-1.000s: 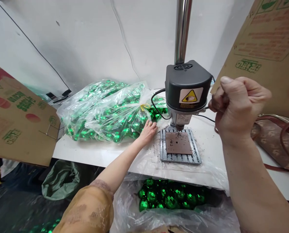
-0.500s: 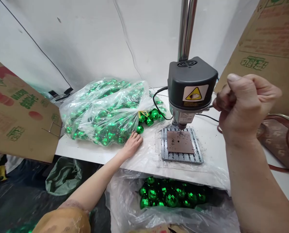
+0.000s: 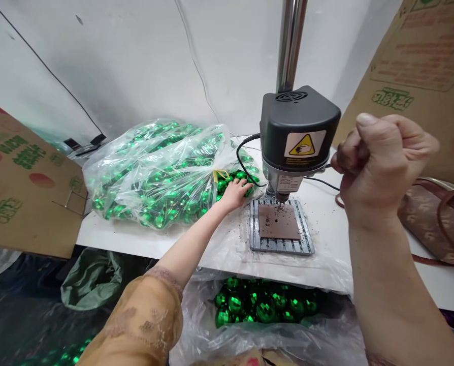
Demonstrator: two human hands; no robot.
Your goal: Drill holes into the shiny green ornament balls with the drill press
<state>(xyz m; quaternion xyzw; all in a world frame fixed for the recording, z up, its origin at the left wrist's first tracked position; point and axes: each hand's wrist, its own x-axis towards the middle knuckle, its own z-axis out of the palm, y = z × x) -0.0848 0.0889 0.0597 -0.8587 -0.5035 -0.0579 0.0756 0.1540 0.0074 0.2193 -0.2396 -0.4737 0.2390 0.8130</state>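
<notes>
Reaching past the bag point(image 3: 154, 173), left hand point(image 3: 234, 195) lies open on loose green baubles point(image 3: 227, 184), fingers lightly spread; right hand point(image 3: 379, 162) clenches tight beside the drill press point(image 3: 297, 132), its palm hidden

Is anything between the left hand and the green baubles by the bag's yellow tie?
Nothing visible: the left hand rests on the green baubles. The drill press's black cord curves just beyond the hand, not between them.
</notes>
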